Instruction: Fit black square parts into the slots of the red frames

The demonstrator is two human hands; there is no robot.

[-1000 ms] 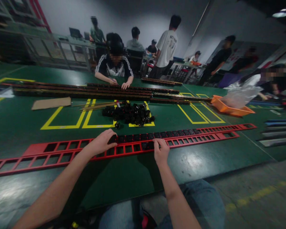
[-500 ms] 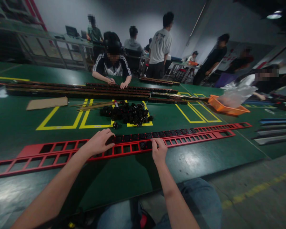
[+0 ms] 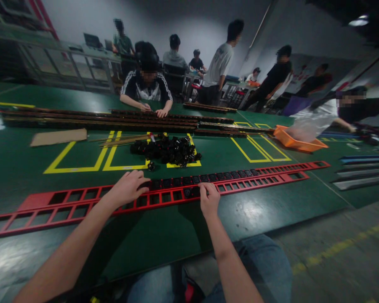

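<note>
Rails (image 3: 34, 201), red and slotted, lie side by side across the middle of the frame on a green surface (image 3: 252, 221). The upper rail carries a continuous row of black socket modules (image 3: 196, 179), running from the centre toward the right; the lower rail (image 3: 287, 178) shows one clear black module (image 3: 187, 193) near the centre, with a dark piece beside it that is hard to make out.

My left grip (image 3: 130, 187) is at the left end of the seated row, fingers curved and thumb below; I cannot tell whether it pinches a module or only rests there. My right grip (image 3: 210, 199) is at the lower rail, just right of its module, thumb and forefinger close together; whether anything sits between them is hidden.

Progress, as I judge it, is partial. The middle stretch of the upper rail is filled, while openings toward both its ends show no module; most of the lower rail remains to be filled. Loose modules (image 3: 169, 151) lie heaped above the rails at centre, one stray module (image 3: 150, 166) at the heap's lower left. Further right stands an orange bin (image 3: 312, 146).
</note>
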